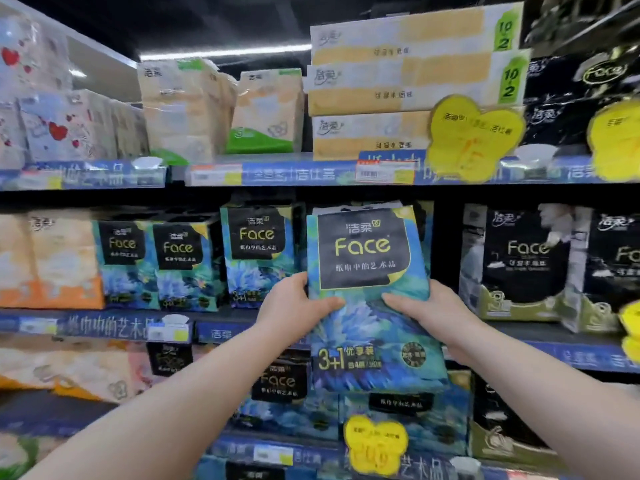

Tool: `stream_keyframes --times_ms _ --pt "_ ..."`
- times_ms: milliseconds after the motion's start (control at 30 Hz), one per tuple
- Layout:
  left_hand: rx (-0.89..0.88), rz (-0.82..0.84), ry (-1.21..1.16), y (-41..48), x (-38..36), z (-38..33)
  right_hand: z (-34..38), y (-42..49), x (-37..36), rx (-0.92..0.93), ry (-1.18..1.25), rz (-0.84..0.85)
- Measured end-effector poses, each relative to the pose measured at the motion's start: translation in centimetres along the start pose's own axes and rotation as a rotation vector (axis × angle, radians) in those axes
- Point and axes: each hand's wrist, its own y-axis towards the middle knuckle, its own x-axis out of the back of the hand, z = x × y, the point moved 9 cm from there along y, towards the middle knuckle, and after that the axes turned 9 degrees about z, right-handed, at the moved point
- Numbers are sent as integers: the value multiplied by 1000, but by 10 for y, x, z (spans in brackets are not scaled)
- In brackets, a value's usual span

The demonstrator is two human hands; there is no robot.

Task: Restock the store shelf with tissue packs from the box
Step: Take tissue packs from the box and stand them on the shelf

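restock under way: one pack at the shelf front, not yet seated

to the left of the left hand, three matching blue packs [181, 265] stand upright and face out on the middle shelf [86, 325]. the left hand [292, 308] grips the left edge of the tissue pack [363, 258], thumb laid across its face, fingers hidden behind. the pack is held upright between both hands, in front of the dark slot just right of the shelved row. its lower part hangs below the shelf lip, so it is judged not yet placed. the right hand [433, 311] grips the right edge in like manner, thumb on the face. to the right of the right hand stand black packs [523, 261], a different line. the box is out of view, so the stock left to shelve cannot be told. judgement: row partly filled; this pack needs to clear the lip and be pushed in.
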Motion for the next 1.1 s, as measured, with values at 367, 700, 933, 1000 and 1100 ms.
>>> stream_keyframes --times_ms 367,700,933,1000,1100 --pt "-28 -146 78 88 2 -5 13 99 25 116 -3 24" --pt "-82 -221 113 127 13 14 -7 154 12 228 -31 -56" --pt "-203 -380 382 128 54 8 -28 157 -10 231 -56 -132" --pt "-314 -523 512 127 82 -3 -32 158 -18 223 -70 -144" --pt "-291 -540 763 147 104 -7 -45 168 -26 178 -68 -146"
